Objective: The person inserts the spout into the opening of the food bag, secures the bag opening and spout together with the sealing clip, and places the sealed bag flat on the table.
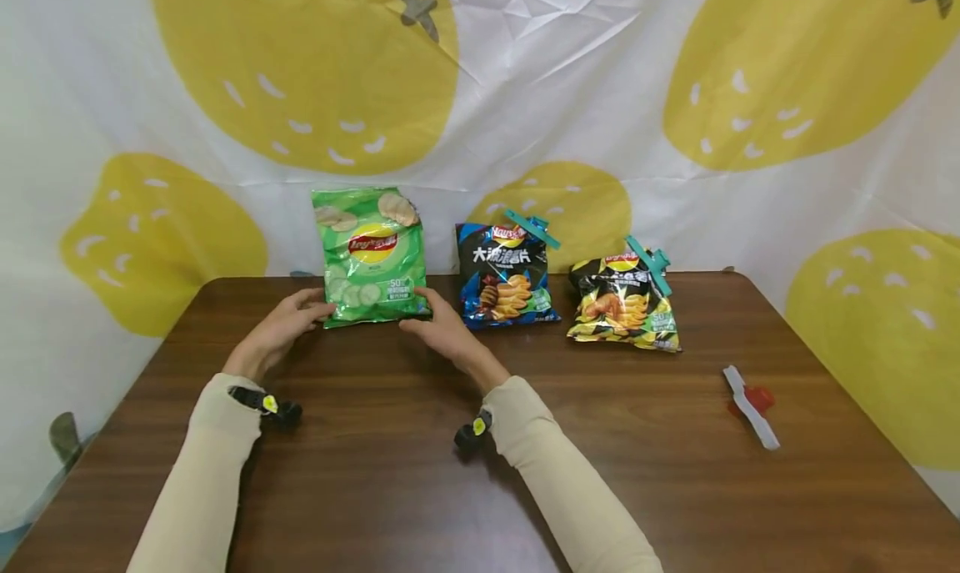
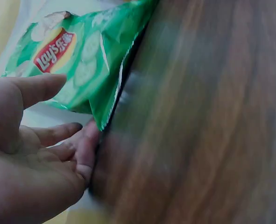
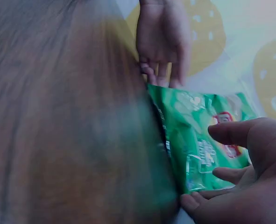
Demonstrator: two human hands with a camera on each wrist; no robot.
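Flanks the upright green bag (image 1: 371,260) with left hand (image 1: 280,324) and right hand (image 1: 452,333) at the far edge of the table (image 1: 360,490) (left of the blue bag (image 1: 504,274)). Spreads thumbs (image 2: 42,89) from fingers (image 2: 85,148); cannot tell firmness of touch.

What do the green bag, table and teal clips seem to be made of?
Green bag: glossy thin film, likely plastic or foil laminate, as it creases and shines.
Table: wood or wood-look laminate, satin sheen, dark grain.
Teal clips: probably hard plastic, judging by the uniform colour and straight edges; finish unclear.
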